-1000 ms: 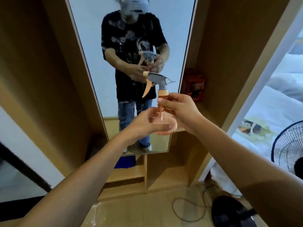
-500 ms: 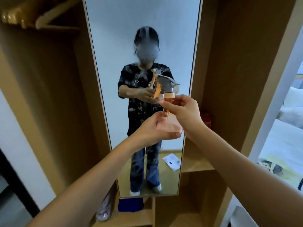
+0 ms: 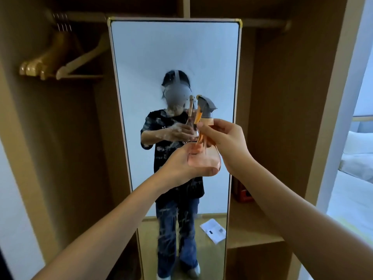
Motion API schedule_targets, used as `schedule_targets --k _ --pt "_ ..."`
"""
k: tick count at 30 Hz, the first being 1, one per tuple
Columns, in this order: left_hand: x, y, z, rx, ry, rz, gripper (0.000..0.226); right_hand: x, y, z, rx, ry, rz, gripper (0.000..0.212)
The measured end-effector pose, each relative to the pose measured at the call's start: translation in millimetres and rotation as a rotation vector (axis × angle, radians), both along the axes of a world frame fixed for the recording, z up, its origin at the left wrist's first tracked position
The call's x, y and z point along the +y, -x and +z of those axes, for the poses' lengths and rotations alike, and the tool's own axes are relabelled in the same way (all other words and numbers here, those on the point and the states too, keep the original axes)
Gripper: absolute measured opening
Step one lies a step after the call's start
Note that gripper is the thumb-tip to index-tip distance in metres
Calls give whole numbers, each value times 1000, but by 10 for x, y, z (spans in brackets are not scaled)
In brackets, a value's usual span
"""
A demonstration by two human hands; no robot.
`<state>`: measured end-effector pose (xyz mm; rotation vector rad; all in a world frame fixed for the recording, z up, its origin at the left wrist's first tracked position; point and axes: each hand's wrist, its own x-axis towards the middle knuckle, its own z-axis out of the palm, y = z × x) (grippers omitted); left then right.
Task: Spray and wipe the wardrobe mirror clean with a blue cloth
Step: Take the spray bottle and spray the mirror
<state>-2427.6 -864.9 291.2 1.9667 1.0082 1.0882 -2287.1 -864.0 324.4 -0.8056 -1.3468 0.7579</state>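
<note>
Orange spray bottle (image 3: 203,158) held up in front of the mirror (image 3: 175,77), grey trigger head on top. Cupped from below by the left hand (image 3: 182,168), thumb curled round the base. Pinched at the neck by the right hand (image 3: 226,142) — fingers closed on the collar. Left of the mirror, wooden hangers (image 3: 52,61) on a rail; right of it, a shelf (image 3: 254,225) — red box (image 3: 243,195) at the back.

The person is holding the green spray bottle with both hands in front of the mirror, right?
Almost. The spray bottle is orange-pink with a grey top, not green. The head view shows both the left hand and right hand holding it in front of the mirror.
</note>
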Motion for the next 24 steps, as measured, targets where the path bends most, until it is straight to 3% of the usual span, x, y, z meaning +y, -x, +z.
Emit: schedule_targets --k 8,13,20,24 --pt "104 33 234 56 -68 -4 45 87 57 257 -24 -43 -50 22" --pt "221 94 358 84 -71 -25 58 210 82 468 -70 24 -57 57" --pt "316 52 537 161 -147 -66 57 282 171 819 -91 46 -79 26" --pt "361 5 642 166 -170 -68 76 320 172 969 -93 43 -123 28"
